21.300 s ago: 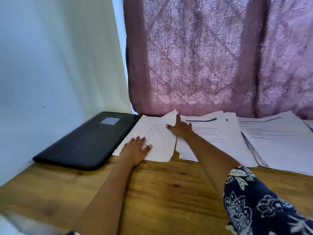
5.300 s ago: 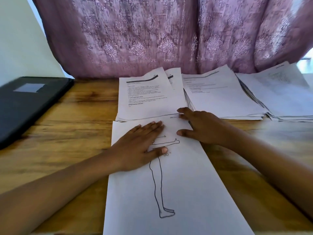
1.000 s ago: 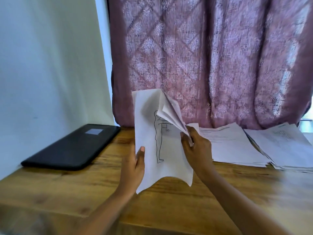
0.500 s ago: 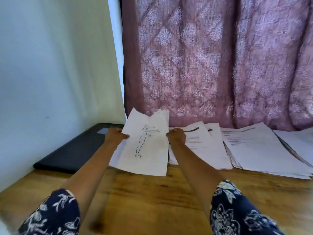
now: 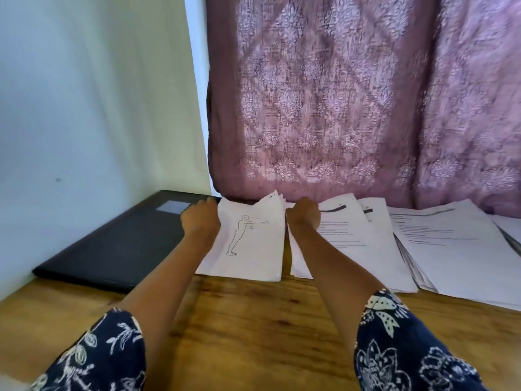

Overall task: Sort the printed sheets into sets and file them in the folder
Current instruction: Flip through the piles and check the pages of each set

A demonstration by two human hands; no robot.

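Tabletop [image 5: 253, 328]: hands [image 5: 200, 220] [image 5: 304, 216] grip sheets [image 5: 253, 249], print unreadable.

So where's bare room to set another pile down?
Free: bare table on the near side, before the folder and text stacks. Crowded: the far strip under the curtain, where left hand and right hand grip the figure sheets.

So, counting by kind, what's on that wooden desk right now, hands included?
Stacks of printed sheets: 4 (figure-drawing stack, gripped by both hands; left text stack; middle text stack; right text stack, cut off by the frame)
Folders: 1 (black folder)
Hands: 2 (left hand, right hand)
Total: 7
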